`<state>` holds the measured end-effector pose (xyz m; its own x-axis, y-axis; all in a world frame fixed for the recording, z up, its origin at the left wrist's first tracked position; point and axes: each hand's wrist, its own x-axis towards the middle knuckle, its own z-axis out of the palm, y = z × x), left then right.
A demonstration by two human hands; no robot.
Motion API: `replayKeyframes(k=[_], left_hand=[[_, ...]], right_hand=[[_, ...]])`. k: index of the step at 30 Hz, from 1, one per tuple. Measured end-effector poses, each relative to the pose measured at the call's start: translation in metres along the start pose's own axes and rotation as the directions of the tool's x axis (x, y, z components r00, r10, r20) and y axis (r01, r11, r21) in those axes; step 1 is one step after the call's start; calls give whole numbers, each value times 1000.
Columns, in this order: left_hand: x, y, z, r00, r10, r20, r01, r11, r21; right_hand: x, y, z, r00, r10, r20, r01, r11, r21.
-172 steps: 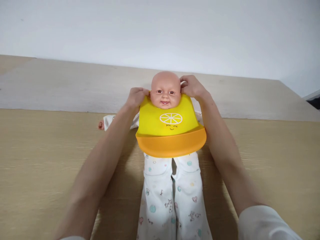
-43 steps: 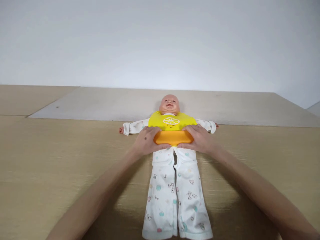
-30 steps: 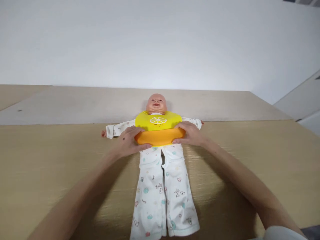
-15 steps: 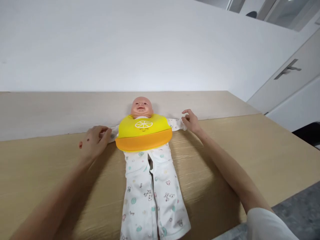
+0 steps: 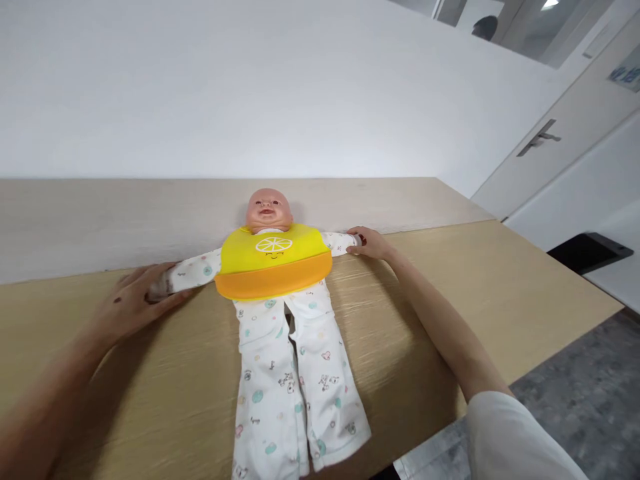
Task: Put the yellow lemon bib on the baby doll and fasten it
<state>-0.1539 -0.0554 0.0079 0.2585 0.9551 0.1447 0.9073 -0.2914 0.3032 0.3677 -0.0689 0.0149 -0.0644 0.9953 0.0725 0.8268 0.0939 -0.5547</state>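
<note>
A baby doll (image 5: 269, 210) lies on its back, face up, arms stretched out sideways. It wears white printed clothes with long trousers (image 5: 280, 373). Over its chest lies a yellow bib (image 5: 274, 247) with a white citrus slice, a smiling face and an orange catch pocket (image 5: 275, 279). My left hand (image 5: 135, 303) is around the end of the sleeve (image 5: 195, 270) on the left, thumb below and fingers above. At the other side my right hand (image 5: 370, 243) curls around the end of the opposite sleeve (image 5: 336, 243). The doll's hands are mostly hidden by mine.
The doll lies on a wooden table (image 5: 425, 280), whose far strip is paler, against a white wall (image 5: 225, 87). Toward the right are a white door with a metal handle (image 5: 540, 138) and a black flat object (image 5: 590, 252). Grey floor (image 5: 575, 393) shows beyond the table's right edge.
My left hand has moved outward to the left, and more of the sleeve there shows, drawn out straight. My right hand's fingers have closed around the other cuff. The view has turned slightly right.
</note>
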Motion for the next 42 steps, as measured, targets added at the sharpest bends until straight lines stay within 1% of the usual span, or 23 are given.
replayKeyframes(k=[2, 4, 7, 9, 11, 13, 14, 15, 17, 18, 19, 21, 22, 26, 29, 32, 34, 36, 37, 39, 42], left_hand=[[-2, -2, 3, 1000, -1, 11, 2, 998, -56], [-4, -2, 5, 999, -42, 4, 42, 997, -70], [-7, 3, 5, 980, -198, 3, 198, 977, -84], [-11, 9, 1, 966, -258, -14, 253, 954, -160], [-15, 18, -4, 954, -285, -97, 252, 931, -265], [-19, 27, -10, 925, -333, -182, 264, 909, -323], [-20, 31, -13, 909, -376, -181, 304, 893, -331], [-20, 33, -15, 897, -416, -150, 353, 877, -326], [-20, 33, -16, 887, -459, -44, 425, 850, -313], [-20, 32, -16, 892, -452, -2, 427, 846, -320], [-20, 29, -15, 903, -429, 17, 409, 849, -335], [-21, 24, -14, 929, -371, 11, 350, 865, -361], [-22, 22, -13, 935, -355, 4, 332, 869, -367], [-21, 21, -13, 940, -340, -20, 314, 887, -337], [-17, 22, -10, 932, -361, -39, 334, 895, -295], [-16, 17, -6, 928, -370, -46, 337, 886, -319], [-18, 11, -4, 914, -395, -95, 338, 869, -360], [-19, 7, -3, 895, -416, -158, 332, 861, -385], [-20, 5, -3, 888, -426, -173, 335, 857, -391], [-21, 3, -3, 882, -448, -148, 360, 841, -403], [-21, 2, -5, 870, -488, -67, 422, 810, -408]], right_hand=[[-1, -1, -1, 1000, 23, 3, -23, 1000, 4], [-1, -2, -3, 999, 41, 15, -41, 999, 6], [-3, -4, -7, 998, 62, 29, -63, 997, 36], [-4, -6, -12, 995, 81, 54, -86, 993, 85], [-7, -6, -19, 990, 107, 90, -120, 981, 156], [-10, -5, -26, 984, 132, 120, -156, 964, 214], [-11, -3, -29, 982, 133, 137, -163, 958, 235], [-12, -2, -31, 979, 119, 165, -158, 956, 246], [-13, 3, -33, 971, 64, 231, -121, 962, 243], [-13, 6, -32, 966, 35, 255, -97, 967, 235], [-12, 8, -30, 963, 14, 268, -76, 972, 223], [-10, 11, -25, 968, 4, 252, -56, 978, 200], [-9, 12, -22, 972, 8, 233, -54, 980, 191], [-6, 9, -13, 983, 23, 183, -59, 979, 193], [-6, 4, -10, 986, 14, 169, -49, 977, 208], [-7, 3, -13, 984, 7, 178, -50, 969, 240], [-9, 6, -18, 981, 13, 192, -70, 953, 295], [-11, 8, -23, 975, 22, 220, -105, 921, 374], [-13, 9, -26, 972, 26, 235, -123, 904, 409], [-15, 10, -29, 967, 28, 252, -141, 886, 443], [-16, 10, -29, 972, 11, 234, -106, 911, 399]])
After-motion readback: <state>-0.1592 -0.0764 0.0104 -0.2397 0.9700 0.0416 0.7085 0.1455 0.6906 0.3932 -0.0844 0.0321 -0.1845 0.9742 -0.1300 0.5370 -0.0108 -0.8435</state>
